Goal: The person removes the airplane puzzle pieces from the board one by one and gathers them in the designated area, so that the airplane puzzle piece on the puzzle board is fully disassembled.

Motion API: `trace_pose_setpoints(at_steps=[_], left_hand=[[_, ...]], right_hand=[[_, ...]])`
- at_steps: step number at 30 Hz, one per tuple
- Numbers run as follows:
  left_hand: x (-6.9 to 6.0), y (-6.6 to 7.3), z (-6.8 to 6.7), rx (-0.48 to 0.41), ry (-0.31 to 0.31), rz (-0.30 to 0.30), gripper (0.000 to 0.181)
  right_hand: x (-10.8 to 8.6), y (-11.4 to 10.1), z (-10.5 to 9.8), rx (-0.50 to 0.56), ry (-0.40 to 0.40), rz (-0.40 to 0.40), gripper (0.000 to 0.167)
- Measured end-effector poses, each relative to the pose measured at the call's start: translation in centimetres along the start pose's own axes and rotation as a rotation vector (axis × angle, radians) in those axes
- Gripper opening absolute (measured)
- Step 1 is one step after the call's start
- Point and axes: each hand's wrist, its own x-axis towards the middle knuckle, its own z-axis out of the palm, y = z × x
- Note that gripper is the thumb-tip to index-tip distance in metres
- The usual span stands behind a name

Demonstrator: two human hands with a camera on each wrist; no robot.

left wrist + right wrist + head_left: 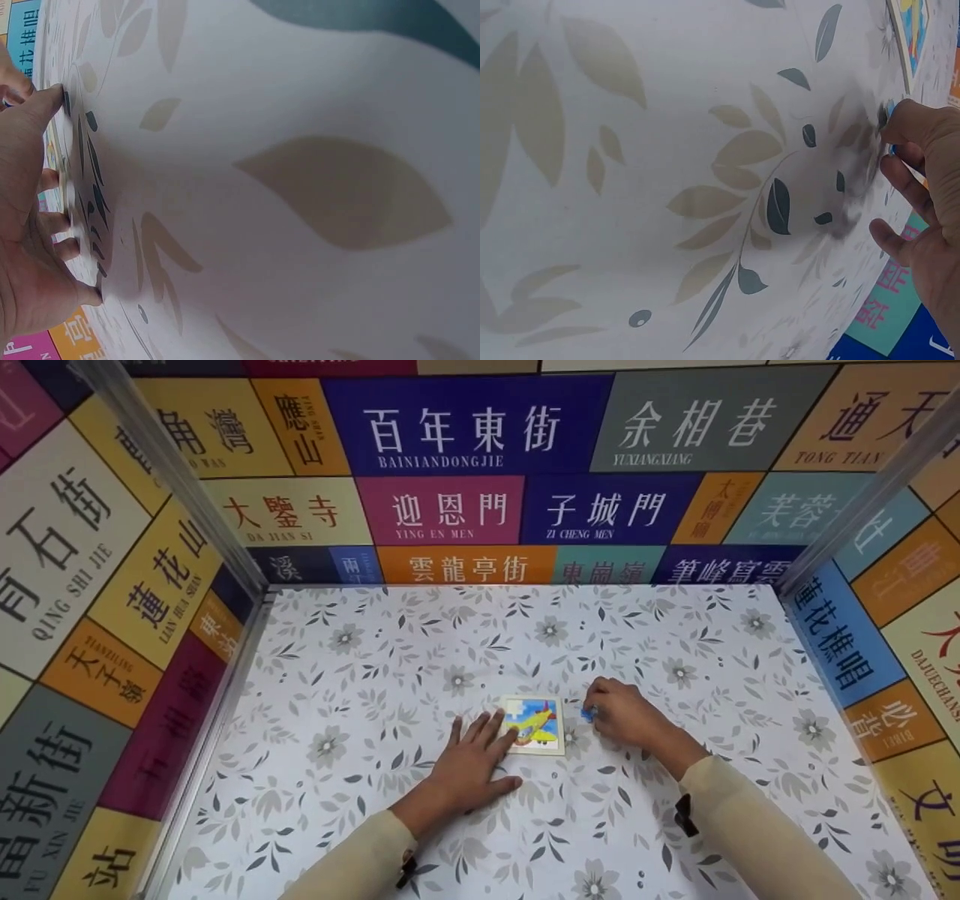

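Observation:
A small square jigsaw puzzle (pixel 541 723) lies on the flowered tabletop in the head view, showing a yellow airplane on blue inside a pale frame. Its upper left corner has a whitish patch shaped like a puzzle piece. My left hand (pixel 466 771) rests with fingers spread, fingertips on the puzzle's left side and thumb on the table. Just right of the puzzle, my right hand (pixel 624 714) pinches a small blue puzzle piece (pixel 587 713), mostly covered by the fingers. The right wrist view shows this piece (pixel 891 111) at the fingertips, close to the tabletop.
The white tabletop (pixel 420 637) has a grey leaf and flower print. Upright panels with colourful Chinese street names, such as the back wall (pixel 465 427), enclose it at the back, left and right. Clear strips (pixel 187 487) run along the corners.

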Motion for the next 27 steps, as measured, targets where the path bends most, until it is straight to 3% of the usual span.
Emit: trace_pose_setpoints(at_steps=[10,27], left_hand=[[0.0,0.1,-0.1,0.016,0.008,0.010,0.085],[-0.1,0.0,-0.1,0.011,0.011,0.012,0.083]], right_hand=[[-0.4,1.4,0.0,-0.058,0.086,-0.099,0.020],[-0.4,1.9,0.1,-0.145,0.087,-0.175,0.022]])
